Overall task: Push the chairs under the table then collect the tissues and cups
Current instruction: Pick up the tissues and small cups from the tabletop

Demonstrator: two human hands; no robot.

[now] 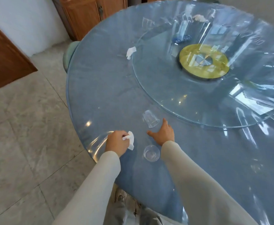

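Observation:
My left hand (116, 142) grips a crumpled white tissue (130, 141) above the near edge of the round blue table (100, 88). My right hand (163, 133) is open, thumb and fingers spread just short of a clear plastic cup (150, 119) lying tipped on the table. A second clear cup (151, 153) stands upright between my two wrists. Another white tissue (131, 52) lies farther off by the rim of the glass turntable (173, 101). A third tissue (199, 17) and a clear cup (146, 23) sit at the far side.
A green chair back (69, 54) shows at the table's left edge, tucked close. Wooden cabinets (87, 15) stand behind, and a wooden door (4, 59) is at left. Grey tiled floor (27, 127) lies left of the table. A clear plastic sheet covers the tabletop.

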